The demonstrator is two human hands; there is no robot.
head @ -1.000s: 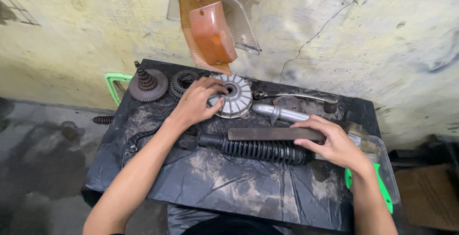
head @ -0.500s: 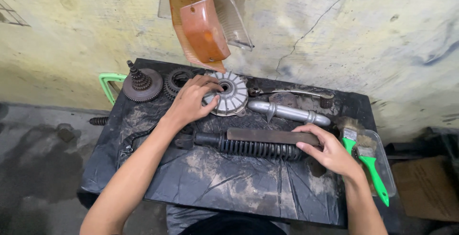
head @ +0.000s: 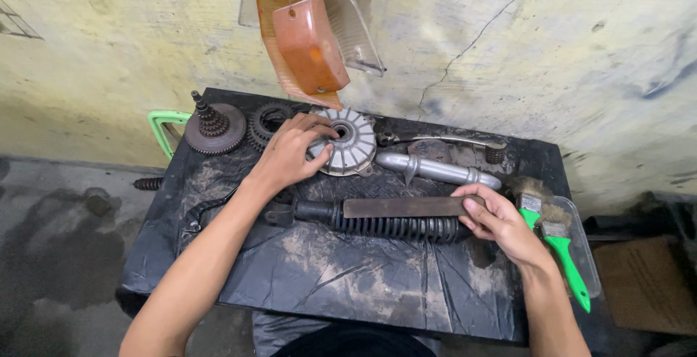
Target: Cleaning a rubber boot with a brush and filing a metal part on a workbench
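**Q:** While you lean over the black-sheeted table, what do your hands have hold of?

**Me:** Nearest me, my right hand is closed around one end of a flat, rusty metal bar, which lies along the top of a black ribbed shock absorber. Farther back, my left hand is spread, fingers curled over the rim of a grey finned hub.

**Q:** Any containers?

**Me:** One, a clear plastic tray at the right edge, holding two green-handled brushes.

**Q:** And beyond the hub?

**Me:** A grey metal tube lies just right of it, a brown gear cluster and a dark toothed ring sit left, and orange lamp lenses hang on the wall.
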